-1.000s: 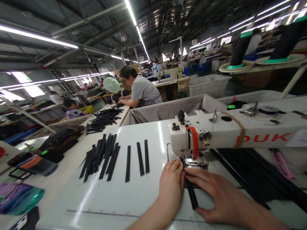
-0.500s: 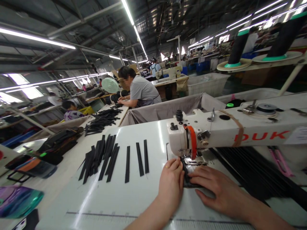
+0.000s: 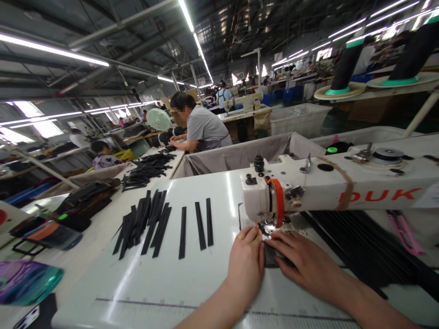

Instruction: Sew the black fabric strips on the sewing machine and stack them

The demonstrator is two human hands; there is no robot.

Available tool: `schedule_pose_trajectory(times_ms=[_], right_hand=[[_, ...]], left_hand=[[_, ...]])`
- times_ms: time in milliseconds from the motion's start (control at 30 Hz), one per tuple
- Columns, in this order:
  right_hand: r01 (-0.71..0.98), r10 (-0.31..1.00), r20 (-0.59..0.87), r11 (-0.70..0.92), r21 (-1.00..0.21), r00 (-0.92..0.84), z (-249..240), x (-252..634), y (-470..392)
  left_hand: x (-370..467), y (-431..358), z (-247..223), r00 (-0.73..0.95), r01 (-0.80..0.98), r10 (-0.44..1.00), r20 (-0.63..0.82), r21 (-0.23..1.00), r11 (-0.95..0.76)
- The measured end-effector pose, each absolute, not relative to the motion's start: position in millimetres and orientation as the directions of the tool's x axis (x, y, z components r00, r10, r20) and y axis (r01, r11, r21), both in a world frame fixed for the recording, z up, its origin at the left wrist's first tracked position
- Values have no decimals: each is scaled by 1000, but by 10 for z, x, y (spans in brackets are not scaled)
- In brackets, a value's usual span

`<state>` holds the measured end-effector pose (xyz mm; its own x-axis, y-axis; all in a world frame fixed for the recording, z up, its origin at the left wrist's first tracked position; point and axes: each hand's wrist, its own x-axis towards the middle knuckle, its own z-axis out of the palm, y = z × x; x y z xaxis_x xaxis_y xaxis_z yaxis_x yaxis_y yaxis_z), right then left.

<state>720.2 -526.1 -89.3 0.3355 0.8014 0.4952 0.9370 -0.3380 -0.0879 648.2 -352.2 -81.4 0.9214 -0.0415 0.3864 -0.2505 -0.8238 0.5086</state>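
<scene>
My left hand rests on the white machine bed, its fingers pressed together on a black fabric strip beside the presser foot. Most of that strip is hidden by my fingers. Palm down, my right hand lies with its fingers stretched towards the same spot, the fingertips close to those of my left hand. The head of a white sewing machine with an orange guard stands right above the fingertips. Left of my hands, several separate black strips lie flat, with a loose pile of strips further left.
A bundle of long black strips runs under the machine arm beside pink-handled scissors. Thread cones stand at upper right. A purple-teal bottle is at left. Beyond a cloth-lined bin, a co-worker leans over a table.
My right hand has shifted slightly forward, its fingers nearer my left fingertips. Less of the black strip shows between my hands. The whole view has moved a little.
</scene>
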Motion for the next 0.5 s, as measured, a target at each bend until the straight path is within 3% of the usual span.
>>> schedule_pose_trajectory(times_ms=[500], right_hand=[[932, 802, 476, -327, -154, 360, -919, 7200, -5265]], left_hand=[[6481, -3539, -864, 933, -213, -58, 355, 415, -885]])
